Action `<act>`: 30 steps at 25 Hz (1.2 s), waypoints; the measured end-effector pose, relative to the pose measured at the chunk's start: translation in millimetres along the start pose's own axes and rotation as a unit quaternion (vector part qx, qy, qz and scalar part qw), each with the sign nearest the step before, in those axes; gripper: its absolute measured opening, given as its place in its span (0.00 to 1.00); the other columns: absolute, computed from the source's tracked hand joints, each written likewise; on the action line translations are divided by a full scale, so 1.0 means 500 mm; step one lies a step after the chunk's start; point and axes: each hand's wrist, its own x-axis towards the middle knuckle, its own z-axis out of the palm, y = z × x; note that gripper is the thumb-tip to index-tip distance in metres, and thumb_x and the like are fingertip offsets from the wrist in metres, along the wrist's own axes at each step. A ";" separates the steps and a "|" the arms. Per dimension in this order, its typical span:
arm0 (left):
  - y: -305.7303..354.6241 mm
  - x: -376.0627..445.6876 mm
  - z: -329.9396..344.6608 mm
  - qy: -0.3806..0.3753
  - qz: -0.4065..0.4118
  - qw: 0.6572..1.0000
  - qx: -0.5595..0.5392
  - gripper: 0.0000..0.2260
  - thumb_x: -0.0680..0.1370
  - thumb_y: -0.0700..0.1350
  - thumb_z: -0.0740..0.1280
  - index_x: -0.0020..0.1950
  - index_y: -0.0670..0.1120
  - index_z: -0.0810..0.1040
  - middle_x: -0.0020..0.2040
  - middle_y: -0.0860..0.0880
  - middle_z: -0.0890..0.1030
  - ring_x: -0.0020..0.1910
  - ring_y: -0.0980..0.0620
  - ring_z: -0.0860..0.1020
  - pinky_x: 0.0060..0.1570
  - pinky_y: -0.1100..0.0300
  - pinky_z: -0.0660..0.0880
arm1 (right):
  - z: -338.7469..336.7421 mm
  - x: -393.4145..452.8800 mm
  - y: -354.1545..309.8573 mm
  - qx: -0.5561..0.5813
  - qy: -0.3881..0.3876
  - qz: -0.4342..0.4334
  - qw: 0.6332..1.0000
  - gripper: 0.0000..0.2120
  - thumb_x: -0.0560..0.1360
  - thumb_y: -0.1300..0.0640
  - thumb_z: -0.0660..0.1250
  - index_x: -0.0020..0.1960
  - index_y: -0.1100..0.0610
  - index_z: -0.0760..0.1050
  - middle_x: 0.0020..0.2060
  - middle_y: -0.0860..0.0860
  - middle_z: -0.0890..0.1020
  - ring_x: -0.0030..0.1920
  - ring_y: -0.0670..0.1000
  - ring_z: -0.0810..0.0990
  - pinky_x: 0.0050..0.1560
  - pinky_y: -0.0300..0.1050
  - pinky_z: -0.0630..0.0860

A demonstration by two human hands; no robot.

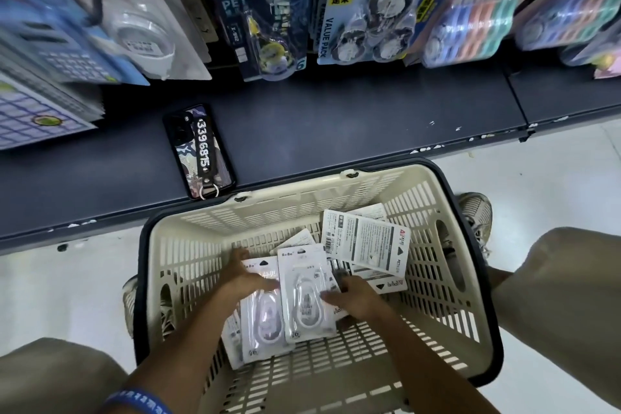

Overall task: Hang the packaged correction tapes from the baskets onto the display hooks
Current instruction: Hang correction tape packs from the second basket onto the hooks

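We've both hands in the basket (pixel 188 279), frame centre: left hand (pixel 247 281) flat on one correction tape pack (pixel 265 316), right hand (pixel 358 301) fingering its neighbour (pixel 307 296). Packs' long axes run up-frame, toward hooks at top.

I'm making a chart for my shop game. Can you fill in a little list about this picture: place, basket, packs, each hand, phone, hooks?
place: shop aisle, white floor
basket: cream plastic, on the floor between the feet
packs: white correction tape packs lying loose in the basket
left hand: fingers straight, resting on a pack
right hand: touching the packs; grip unclear
phone: lying on the dark shelf
hanging packs: on display hooks above the shelf
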 end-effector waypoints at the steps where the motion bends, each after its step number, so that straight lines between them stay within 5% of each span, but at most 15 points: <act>1: -0.002 -0.003 0.003 0.021 -0.018 0.997 -0.070 0.33 0.66 0.43 0.83 0.67 0.45 0.73 0.67 0.46 0.76 0.53 0.49 0.79 0.50 0.58 0.76 | -0.002 -0.002 -0.007 0.056 -0.001 0.011 0.998 0.10 0.78 0.56 0.72 0.58 0.58 0.82 0.51 0.55 0.88 0.48 0.55 0.87 0.47 0.50 0.84; 3: -0.007 0.004 0.005 -0.059 -0.053 0.986 -0.147 0.19 0.71 0.50 0.79 0.57 0.45 0.80 0.60 0.47 0.81 0.47 0.48 0.82 0.48 0.55 0.80 | -0.005 -0.004 -0.018 0.133 -0.004 0.027 0.991 0.09 0.78 0.56 0.72 0.57 0.57 0.82 0.48 0.54 0.88 0.48 0.55 0.88 0.52 0.57 0.84; 5: -0.014 0.005 0.012 -0.167 -0.076 0.970 -0.160 0.26 0.76 0.60 0.71 0.65 0.42 0.80 0.65 0.40 0.81 0.61 0.37 0.81 0.67 0.41 0.73 | -0.009 -0.006 -0.026 0.158 -0.018 0.027 0.987 0.10 0.78 0.56 0.72 0.58 0.57 0.82 0.49 0.54 0.88 0.50 0.56 0.88 0.55 0.61 0.83; 7: -0.007 -0.007 0.013 -0.214 -0.051 0.973 -0.073 0.31 0.74 0.66 0.70 0.68 0.47 0.79 0.66 0.41 0.81 0.66 0.38 0.79 0.72 0.40 0.69 | -0.011 -0.014 -0.035 0.155 -0.052 0.029 0.986 0.10 0.77 0.58 0.73 0.59 0.55 0.81 0.50 0.52 0.88 0.50 0.55 0.88 0.49 0.57 0.85; 10: 0.002 -0.010 0.013 -0.225 0.024 0.973 0.035 0.29 0.63 0.58 0.80 0.62 0.52 0.81 0.54 0.52 0.88 0.51 0.52 0.86 0.57 0.52 0.81 | -0.017 -0.021 -0.050 0.121 -0.081 0.003 0.989 0.10 0.77 0.61 0.73 0.57 0.52 0.81 0.53 0.51 0.87 0.54 0.53 0.86 0.55 0.55 0.83; 12: 0.013 -0.015 0.013 -0.233 0.030 0.971 0.033 0.24 0.66 0.51 0.82 0.60 0.51 0.82 0.51 0.52 0.88 0.51 0.50 0.86 0.56 0.52 0.81 | -0.019 -0.024 -0.058 0.146 -0.072 -0.011 0.987 0.12 0.77 0.62 0.72 0.60 0.53 0.82 0.56 0.52 0.87 0.57 0.55 0.85 0.59 0.57 0.81; 16: 0.045 -0.041 0.020 -0.244 0.051 0.968 -0.035 0.17 0.74 0.46 0.77 0.62 0.47 0.82 0.55 0.46 0.87 0.52 0.46 0.86 0.55 0.52 0.82 | -0.009 -0.034 -0.081 0.178 -0.009 -0.039 0.983 0.10 0.79 0.58 0.71 0.60 0.55 0.82 0.48 0.50 0.88 0.47 0.51 0.88 0.45 0.45 0.84; 20: 0.061 -0.072 0.014 -0.240 0.058 0.968 -0.048 0.18 0.72 0.46 0.79 0.60 0.45 0.83 0.52 0.44 0.88 0.50 0.43 0.87 0.54 0.50 0.83 | 0.002 -0.046 -0.110 0.159 0.087 -0.013 0.983 0.06 0.80 0.54 0.69 0.49 0.55 0.81 0.35 0.45 0.87 0.35 0.45 0.86 0.31 0.37 0.80; 26: 0.093 -0.119 -0.021 -0.190 0.075 0.979 -0.022 0.23 0.67 0.48 0.82 0.61 0.49 0.83 0.54 0.48 0.88 0.55 0.45 0.85 0.65 0.46 0.77 | -0.093 -0.123 -0.153 -0.036 0.203 -0.114 0.972 0.13 0.77 0.63 0.69 0.60 0.54 0.79 0.53 0.56 0.86 0.53 0.56 0.84 0.59 0.55 0.80; 30: 0.118 -0.168 -0.064 -0.175 0.105 0.975 -0.090 0.17 0.73 0.42 0.77 0.61 0.46 0.82 0.52 0.44 0.88 0.50 0.44 0.87 0.53 0.50 0.82 | -0.187 -0.233 -0.246 -0.041 0.113 -0.093 0.988 0.09 0.72 0.61 0.67 0.44 0.55 0.87 0.52 0.51 0.86 0.52 0.50 0.81 0.50 0.48 0.80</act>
